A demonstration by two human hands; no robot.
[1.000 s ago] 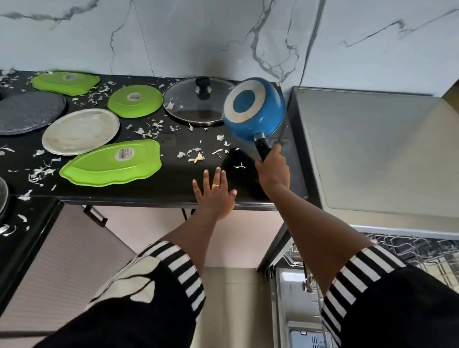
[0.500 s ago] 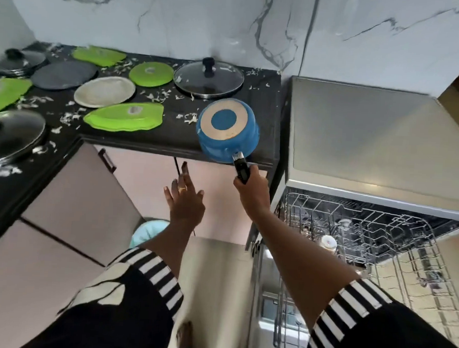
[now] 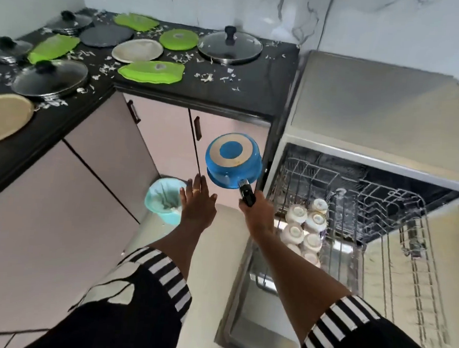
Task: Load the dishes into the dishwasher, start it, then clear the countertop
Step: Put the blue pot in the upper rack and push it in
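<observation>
Saucepan [image 3: 233,160] (base up) left of the dishwasher rack [image 3: 354,207]; right hand [image 3: 257,210] grips its handle; left hand [image 3: 198,198] flat, empty, beside it.

Black sleeves [image 3: 125,317] — white-striped cuffs — ring [image 3: 196,190] on finger

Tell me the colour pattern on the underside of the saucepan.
Saucepan: blue, with a beige ring around a blue centre circle. Head view shows it.
</observation>
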